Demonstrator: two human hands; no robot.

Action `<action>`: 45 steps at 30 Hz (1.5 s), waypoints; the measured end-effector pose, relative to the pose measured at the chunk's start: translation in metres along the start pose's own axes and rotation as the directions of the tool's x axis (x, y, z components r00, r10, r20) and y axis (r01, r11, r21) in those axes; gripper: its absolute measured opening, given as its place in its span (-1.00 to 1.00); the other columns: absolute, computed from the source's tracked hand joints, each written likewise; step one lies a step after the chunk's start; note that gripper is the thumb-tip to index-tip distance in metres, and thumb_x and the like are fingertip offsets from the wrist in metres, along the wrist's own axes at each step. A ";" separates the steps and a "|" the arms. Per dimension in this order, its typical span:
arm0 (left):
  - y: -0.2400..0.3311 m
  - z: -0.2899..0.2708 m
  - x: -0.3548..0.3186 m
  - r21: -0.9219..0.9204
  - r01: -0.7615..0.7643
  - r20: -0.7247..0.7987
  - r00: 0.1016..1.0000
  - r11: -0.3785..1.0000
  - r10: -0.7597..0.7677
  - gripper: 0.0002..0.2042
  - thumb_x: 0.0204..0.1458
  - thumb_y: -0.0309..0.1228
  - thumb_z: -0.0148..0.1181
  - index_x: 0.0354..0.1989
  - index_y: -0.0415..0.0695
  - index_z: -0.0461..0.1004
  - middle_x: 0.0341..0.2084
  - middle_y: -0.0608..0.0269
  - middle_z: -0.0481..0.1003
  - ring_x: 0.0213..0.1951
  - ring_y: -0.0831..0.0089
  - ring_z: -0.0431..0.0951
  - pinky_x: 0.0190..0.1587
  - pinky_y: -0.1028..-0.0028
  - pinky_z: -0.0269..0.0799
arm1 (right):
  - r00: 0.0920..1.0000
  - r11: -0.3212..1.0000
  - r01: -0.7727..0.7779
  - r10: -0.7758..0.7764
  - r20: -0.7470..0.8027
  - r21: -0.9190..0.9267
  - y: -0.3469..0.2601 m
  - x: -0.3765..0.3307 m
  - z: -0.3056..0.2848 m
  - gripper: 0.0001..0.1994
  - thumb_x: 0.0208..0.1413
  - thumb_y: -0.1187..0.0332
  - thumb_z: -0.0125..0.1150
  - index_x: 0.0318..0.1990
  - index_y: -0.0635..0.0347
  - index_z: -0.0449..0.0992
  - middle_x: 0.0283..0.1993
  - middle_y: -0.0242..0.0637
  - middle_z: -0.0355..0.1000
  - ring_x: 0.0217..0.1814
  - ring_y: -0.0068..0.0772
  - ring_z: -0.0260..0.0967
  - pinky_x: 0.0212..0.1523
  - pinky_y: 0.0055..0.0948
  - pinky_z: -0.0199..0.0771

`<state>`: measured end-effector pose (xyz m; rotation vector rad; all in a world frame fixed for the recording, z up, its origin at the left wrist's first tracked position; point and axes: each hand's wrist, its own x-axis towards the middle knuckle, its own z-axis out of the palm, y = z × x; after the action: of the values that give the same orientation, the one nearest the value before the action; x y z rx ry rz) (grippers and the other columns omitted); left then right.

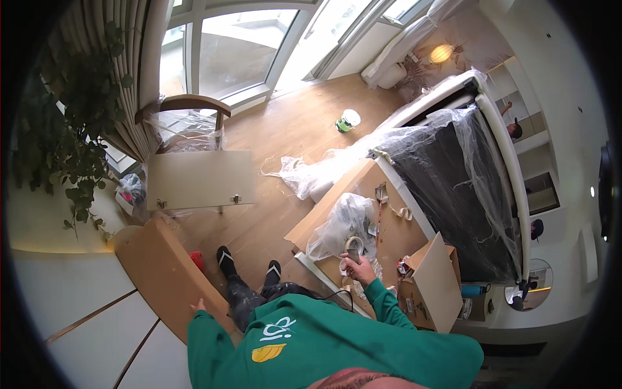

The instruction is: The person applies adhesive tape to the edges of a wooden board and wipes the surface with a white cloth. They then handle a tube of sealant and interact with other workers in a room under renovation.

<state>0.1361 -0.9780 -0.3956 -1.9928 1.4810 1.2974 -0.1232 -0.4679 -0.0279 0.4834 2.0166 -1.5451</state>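
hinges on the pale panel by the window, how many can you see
2: one hinge near the lower left corner of the pale panel, the other hinge near its lower right corner. Any on its underside would be hidden.

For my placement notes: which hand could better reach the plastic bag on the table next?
Likely the right hand: it's near that plastic bag, though holding a grey object. The left hand is farther, at the brown panel.
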 end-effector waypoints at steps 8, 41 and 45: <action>0.033 0.062 -0.065 0.121 -0.309 -0.105 0.941 0.943 0.322 -0.27 0.04 -0.15 0.26 0.33 -0.22 0.14 0.24 -0.15 0.28 0.23 -0.07 0.31 0.30 0.13 0.18 | 0.984 0.981 0.130 -0.110 -0.139 0.143 0.034 -0.050 -0.045 -0.72 0.25 0.22 0.16 0.01 0.15 0.50 -0.44 -0.39 0.50 -0.57 -0.68 0.34 -0.60 -0.67 0.25; 0.224 0.255 -0.363 -0.482 -0.800 0.291 0.239 0.358 0.926 -0.69 0.22 -0.20 0.12 -0.08 -0.21 0.40 -0.19 0.09 0.58 -0.25 0.32 0.61 -0.34 0.41 0.50 | -0.276 0.992 0.074 0.123 -0.953 0.107 0.371 -0.283 -0.122 -0.66 0.31 0.16 -0.02 -0.02 0.24 0.50 -0.03 0.08 0.36 -0.01 0.09 0.35 0.00 -0.12 0.38; 0.145 0.323 -0.524 -0.551 -0.789 0.541 -0.090 0.272 0.836 -0.63 0.24 -0.14 0.10 0.02 -0.18 0.33 -0.13 0.08 0.56 -0.15 0.29 0.58 -0.13 0.33 0.46 | -0.391 0.982 -0.082 -0.189 -0.901 -0.171 0.345 -0.339 -0.224 -0.75 0.25 0.36 0.11 0.03 0.17 0.54 0.05 -0.16 0.39 0.08 -0.06 0.33 0.05 -0.21 0.38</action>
<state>-0.1629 -0.5038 -0.1026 0.0956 2.1090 2.2122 0.2992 -0.1428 -0.0393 2.4663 3.3057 -0.5558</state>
